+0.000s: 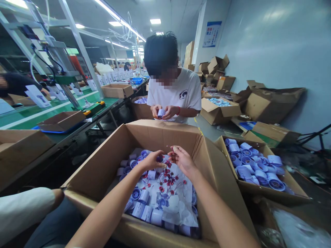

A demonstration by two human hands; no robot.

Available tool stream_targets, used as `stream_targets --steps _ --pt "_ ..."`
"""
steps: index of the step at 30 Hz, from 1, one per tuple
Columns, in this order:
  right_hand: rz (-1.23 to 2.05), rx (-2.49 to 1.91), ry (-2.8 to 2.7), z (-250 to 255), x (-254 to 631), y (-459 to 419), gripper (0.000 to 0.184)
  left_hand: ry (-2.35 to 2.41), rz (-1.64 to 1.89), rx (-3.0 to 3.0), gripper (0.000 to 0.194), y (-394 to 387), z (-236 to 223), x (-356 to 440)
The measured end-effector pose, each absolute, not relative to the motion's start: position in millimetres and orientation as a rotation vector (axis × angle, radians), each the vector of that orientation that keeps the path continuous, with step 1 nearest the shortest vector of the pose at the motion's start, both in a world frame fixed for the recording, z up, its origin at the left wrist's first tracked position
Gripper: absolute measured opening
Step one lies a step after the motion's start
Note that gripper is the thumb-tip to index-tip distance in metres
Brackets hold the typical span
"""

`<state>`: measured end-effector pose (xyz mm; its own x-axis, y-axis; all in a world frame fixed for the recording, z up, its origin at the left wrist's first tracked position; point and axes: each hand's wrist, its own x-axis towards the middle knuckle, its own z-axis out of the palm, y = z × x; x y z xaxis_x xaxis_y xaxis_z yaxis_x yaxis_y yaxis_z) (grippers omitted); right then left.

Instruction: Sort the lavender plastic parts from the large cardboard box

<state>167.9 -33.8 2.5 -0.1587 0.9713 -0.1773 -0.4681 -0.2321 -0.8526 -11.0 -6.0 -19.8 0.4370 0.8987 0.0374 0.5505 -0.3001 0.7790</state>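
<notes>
Both my arms reach into a large open cardboard box (108,162) in front of me. It holds several pale lilac cylindrical parts (144,210) and a white sheet (176,203) strewn with small red wired pieces (168,179). My left hand (152,161) is curled around a lilac cylinder above the sheet. My right hand (182,158) pinches a tiny piece between thumb and fingers, just right of the left hand.
A person in a white T-shirt (181,93) sits across the box, holding a lilac part (161,112). A second box of lilac parts (256,165) stands at right. More cartons (219,110) lie behind. A green workbench (51,110) runs along the left.
</notes>
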Motion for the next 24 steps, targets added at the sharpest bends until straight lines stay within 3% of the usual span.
stream_targets --steps 9,18,24 --pt "1.444 -1.169 -0.873 -9.1 158.7 -28.3 0.031 1.139 0.855 2.246 0.076 -12.0 -11.6 -3.8" --pt "1.58 -1.145 -0.842 -8.0 155.6 -31.5 0.037 1.0 0.876 2.439 0.069 -22.0 -1.6 10.5" --pt "1.411 -1.127 -0.777 -10.5 161.2 -23.8 0.04 1.069 0.984 2.317 0.074 -15.7 -2.9 2.8"
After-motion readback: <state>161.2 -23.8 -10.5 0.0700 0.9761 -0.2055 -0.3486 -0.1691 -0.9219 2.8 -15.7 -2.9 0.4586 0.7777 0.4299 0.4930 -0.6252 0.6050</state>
